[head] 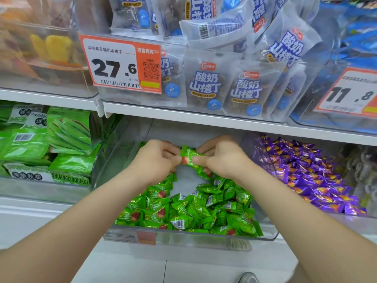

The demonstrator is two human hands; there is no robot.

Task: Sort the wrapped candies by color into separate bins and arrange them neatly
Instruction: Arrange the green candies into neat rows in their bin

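Note:
A clear plastic bin (189, 236) on the lower shelf holds a heap of green wrapped candies (189, 209). Above the back of that bin, my left hand (157, 158) and my right hand (222, 158) together pinch a small bunch of green candies (190, 157), one hand at each end. Bare bin floor shows just below my hands. To the right, a second clear bin (259, 152) is filled with purple wrapped candies (310, 176). More green candies may be hidden under my palms.
Green snack packs (61, 144) fill the bin to the left. The upper shelf carries white-and-blue snack bags (204, 86) with price tags 27.6 (120, 64) and 11.8 (348, 94). The white shelf edge (224, 121) hangs just above my hands. A shoe (247, 277) shows on the floor.

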